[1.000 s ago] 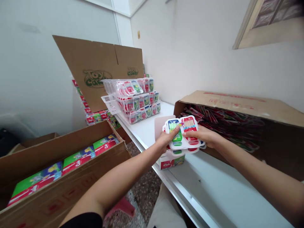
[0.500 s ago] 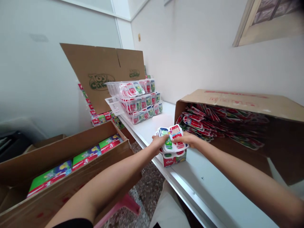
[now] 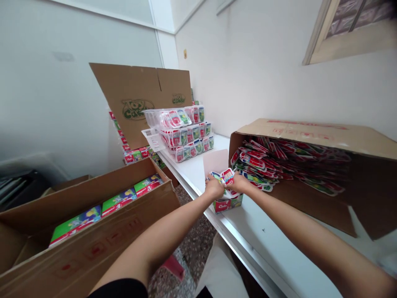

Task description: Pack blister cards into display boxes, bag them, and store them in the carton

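Between my hands are several candy packets (image 3: 227,177) with red, green and blue can shapes printed on them. My left hand (image 3: 214,187) has its fingers wrapped round their left side, and my right hand (image 3: 238,183) grips the right side. Directly below stands a small display box (image 3: 228,204) marked "Cola", its pale lid raised at the back. More packets show inside the box under my hands. My fingers hide part of the packets and the box's rim.
On the right, a carton (image 3: 297,128) lies on its side, full of loose packets (image 3: 263,161). Stacked clear trays (image 3: 187,136) of packets stand farther back on the white table (image 3: 273,244). At left, an open carton (image 3: 124,223) holds several green-and-red boxes (image 3: 119,200).
The packets have moved down and tilted into the display box, with both hands still on them. The box's pale lid now shows more upright behind them. The view has shifted slightly.
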`<state>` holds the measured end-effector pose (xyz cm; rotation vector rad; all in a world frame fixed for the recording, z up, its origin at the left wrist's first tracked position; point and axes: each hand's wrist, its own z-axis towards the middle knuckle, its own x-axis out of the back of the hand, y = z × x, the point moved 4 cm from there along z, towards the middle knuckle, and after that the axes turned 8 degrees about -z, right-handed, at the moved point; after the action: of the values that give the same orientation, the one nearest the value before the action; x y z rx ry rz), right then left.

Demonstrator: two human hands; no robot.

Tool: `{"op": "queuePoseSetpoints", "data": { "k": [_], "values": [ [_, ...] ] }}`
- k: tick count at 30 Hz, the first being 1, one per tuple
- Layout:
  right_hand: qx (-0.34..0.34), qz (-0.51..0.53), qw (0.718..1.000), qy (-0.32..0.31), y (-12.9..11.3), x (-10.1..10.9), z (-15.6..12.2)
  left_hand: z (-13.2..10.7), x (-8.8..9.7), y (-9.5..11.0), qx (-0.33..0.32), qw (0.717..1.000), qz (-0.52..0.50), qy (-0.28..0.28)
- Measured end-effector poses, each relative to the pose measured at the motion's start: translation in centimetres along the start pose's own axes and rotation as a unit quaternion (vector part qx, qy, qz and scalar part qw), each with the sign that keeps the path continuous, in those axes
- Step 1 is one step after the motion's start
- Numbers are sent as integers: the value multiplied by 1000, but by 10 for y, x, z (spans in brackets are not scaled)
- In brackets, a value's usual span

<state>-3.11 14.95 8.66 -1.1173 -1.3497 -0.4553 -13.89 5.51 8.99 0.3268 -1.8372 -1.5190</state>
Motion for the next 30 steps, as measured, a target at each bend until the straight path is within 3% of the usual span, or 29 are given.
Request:
{"op": "queuePoseSetpoints", "data": {
  "k": [4,8,11,15,20,25,30],
  "values": [
    [18,-78,996,36,-11,-14,-10,-7,3,4,-89,991,102,4],
    [26,-128,988,82,-19,-23,-12,-9,14,4,-153,980,126,24],
    [55,-148,981,114,-18,-20,-12,-2,25,-10,-148,981,102,71],
    [120,-142,974,125,-12,-10,-13,13,26,-47,-85,990,26,107],
    [267,-102,958,36,-13,-20,-18,17,17,-78,-59,993,-73,65],
    [352,-70,931,-65,-4,-32,-23,4,8,-81,-101,987,-121,27],
    [402,-35,909,-103,7,-21,-31,-31,-11,-84,-121,982,-144,18]
  ]
}}
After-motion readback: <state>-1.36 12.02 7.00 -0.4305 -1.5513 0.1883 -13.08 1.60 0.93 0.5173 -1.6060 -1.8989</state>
